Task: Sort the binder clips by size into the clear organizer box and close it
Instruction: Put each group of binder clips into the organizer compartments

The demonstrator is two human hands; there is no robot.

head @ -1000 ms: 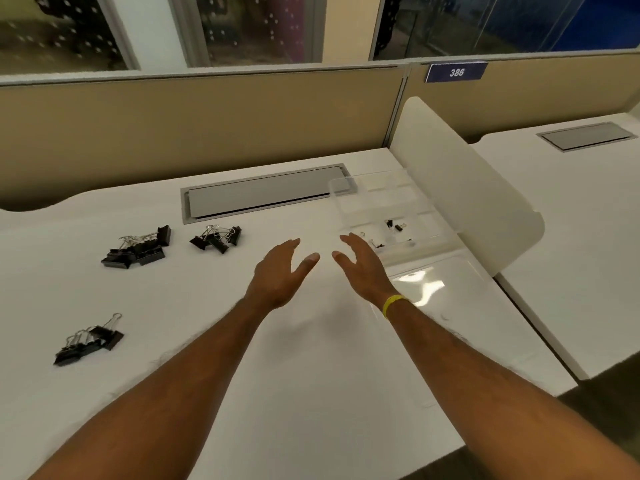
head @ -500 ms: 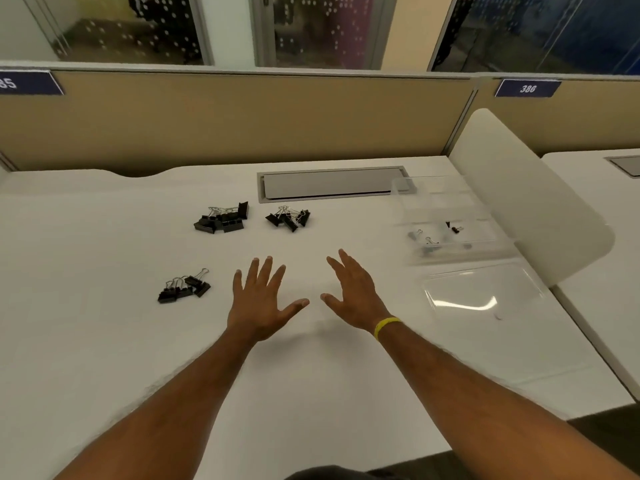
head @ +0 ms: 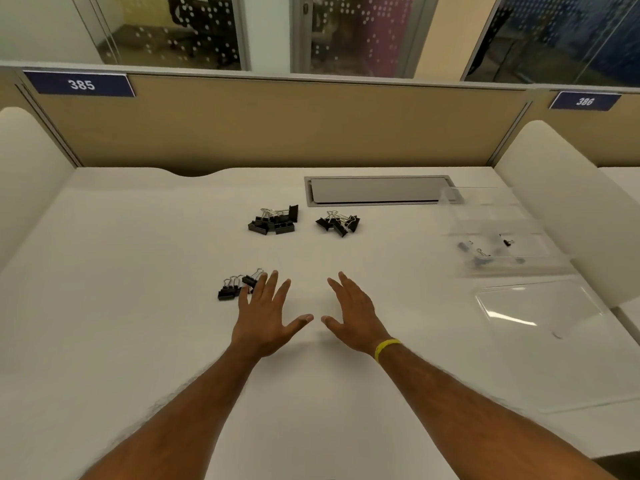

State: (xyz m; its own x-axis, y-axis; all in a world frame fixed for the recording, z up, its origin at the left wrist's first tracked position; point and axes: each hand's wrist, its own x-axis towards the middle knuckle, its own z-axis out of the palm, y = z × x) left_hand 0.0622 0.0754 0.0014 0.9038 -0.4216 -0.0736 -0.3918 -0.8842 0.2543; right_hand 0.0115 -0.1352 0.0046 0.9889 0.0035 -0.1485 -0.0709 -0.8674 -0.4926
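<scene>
Head view, 1 worktop [head: 138, 341]. Left hand [head: 265, 315]: fingers [head: 272, 284] spread, holding nothing, tips at near clip pile [head: 235, 287]. Right hand [head: 353, 311]: spread, empty, just beside left. Other clip piles: far-left pile [head: 275, 221], bigger clips; middle pile [head: 339, 221]. Clear box [head: 498, 233]: far right, open, few small clips inside; compartment unclear. Lid [head: 536, 304] flat in front of box. Step, approx: sorting barely begun, reach for near pile. Next needs: pinch clips, carry right to matching compartment.
</scene>
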